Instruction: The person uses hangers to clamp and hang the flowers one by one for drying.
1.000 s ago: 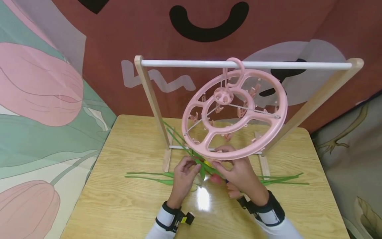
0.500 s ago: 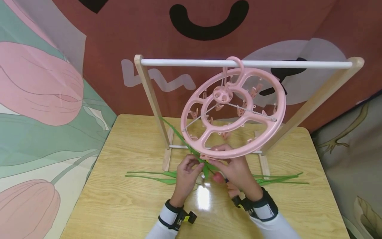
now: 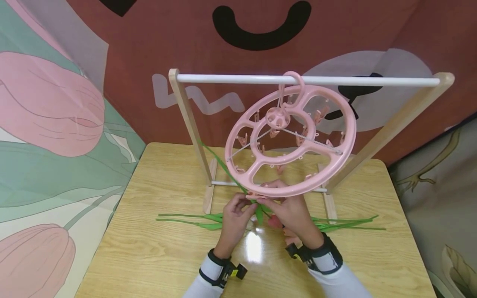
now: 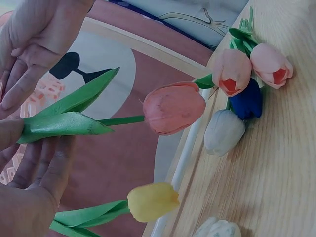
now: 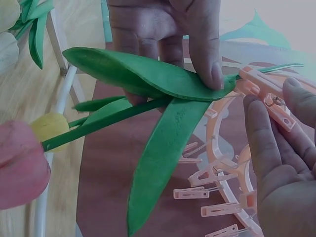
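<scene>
My left hand [image 3: 235, 215] pinches a coral-pink artificial tulip [image 4: 174, 107] at the base of its green leaves [image 5: 148, 76], thumb pressed on top. My right hand [image 3: 294, 213] pinches a pink clothespin [image 5: 264, 94] between thumb and fingers, its jaws at the stem just past the leaves. The clothespin belongs to a round pink clip hanger [image 3: 290, 191] tilted above both hands. Beyond the held flower, in the left wrist view, a yellow tulip [image 4: 153, 202] extends toward the table, its stem end hidden by my left hand.
A rack with a white bar [image 3: 231, 78] and wooden legs carries the hanger. On the wooden table [image 3: 149, 256] lie green tulip stems [image 3: 179, 220] at left and more stems [image 3: 354, 224] at right. Pink, blue [image 4: 248, 100] and white tulip heads [image 4: 224, 132] cluster there.
My right hand has moved slightly left, closer to my left hand, with the clothespin now at the stem. The hanger has turned a little, and the stem's far end has shifted up and left.
</scene>
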Tool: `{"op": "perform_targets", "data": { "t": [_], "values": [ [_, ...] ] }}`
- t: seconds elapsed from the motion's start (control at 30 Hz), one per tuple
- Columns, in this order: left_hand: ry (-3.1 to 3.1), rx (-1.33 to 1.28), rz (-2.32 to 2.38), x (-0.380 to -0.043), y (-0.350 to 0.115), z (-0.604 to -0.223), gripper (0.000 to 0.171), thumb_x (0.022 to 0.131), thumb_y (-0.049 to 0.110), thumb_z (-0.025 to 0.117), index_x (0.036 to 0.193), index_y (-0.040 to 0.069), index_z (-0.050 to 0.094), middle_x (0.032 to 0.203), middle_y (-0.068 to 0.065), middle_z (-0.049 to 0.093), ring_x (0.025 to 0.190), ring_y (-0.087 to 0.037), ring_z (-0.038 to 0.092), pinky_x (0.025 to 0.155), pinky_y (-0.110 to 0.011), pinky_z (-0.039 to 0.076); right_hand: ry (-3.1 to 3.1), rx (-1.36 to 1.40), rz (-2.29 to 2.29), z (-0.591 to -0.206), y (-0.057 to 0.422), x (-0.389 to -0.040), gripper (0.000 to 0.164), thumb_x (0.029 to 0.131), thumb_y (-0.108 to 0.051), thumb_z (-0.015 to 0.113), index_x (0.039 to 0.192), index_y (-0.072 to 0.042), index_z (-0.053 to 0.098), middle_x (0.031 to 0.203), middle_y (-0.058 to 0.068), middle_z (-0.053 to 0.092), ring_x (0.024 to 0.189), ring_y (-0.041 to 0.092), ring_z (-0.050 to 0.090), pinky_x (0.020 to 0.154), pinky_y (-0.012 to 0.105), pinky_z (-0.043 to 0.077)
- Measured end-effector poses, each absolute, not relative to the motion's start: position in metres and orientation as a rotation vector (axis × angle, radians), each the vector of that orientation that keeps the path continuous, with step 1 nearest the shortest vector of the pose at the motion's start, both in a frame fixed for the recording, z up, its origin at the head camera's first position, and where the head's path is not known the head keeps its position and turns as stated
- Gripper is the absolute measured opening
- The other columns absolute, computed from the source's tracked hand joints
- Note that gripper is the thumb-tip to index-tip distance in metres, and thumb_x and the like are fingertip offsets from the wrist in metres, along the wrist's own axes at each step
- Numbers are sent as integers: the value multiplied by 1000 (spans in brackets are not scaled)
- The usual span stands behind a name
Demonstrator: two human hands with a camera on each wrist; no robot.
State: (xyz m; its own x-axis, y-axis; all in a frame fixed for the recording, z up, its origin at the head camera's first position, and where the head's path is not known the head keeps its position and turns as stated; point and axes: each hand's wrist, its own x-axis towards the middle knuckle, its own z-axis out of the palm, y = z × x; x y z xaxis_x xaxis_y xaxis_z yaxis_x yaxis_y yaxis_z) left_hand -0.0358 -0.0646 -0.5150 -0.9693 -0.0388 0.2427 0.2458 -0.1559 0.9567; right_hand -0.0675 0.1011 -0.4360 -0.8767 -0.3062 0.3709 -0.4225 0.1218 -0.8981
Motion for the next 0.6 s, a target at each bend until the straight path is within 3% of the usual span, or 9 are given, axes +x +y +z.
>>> {"op": "perform_targets", "data": {
  "t": [0.27,0.6],
  "values": [
    [-1935,-228,-2249,-36,-63,-514,25,94,-1,71,118,-5,64,117,-8,67,103,-13,68,82,-22,63,-2262,793,1892,-416,97,-62,28,83,15,75,109,6,67,107,22,75,103,-2,70,87,22,61],
    [-1984,-235,-2306,-38,-69,-515,34,92,-3,72,124,-5,61,125,-25,64,114,-21,68,94,-33,62,-2349,753,1839,-449,108,-69,39,86,4,79,123,-3,65,116,11,73,105,4,69,91,24,61]
  ]
}}
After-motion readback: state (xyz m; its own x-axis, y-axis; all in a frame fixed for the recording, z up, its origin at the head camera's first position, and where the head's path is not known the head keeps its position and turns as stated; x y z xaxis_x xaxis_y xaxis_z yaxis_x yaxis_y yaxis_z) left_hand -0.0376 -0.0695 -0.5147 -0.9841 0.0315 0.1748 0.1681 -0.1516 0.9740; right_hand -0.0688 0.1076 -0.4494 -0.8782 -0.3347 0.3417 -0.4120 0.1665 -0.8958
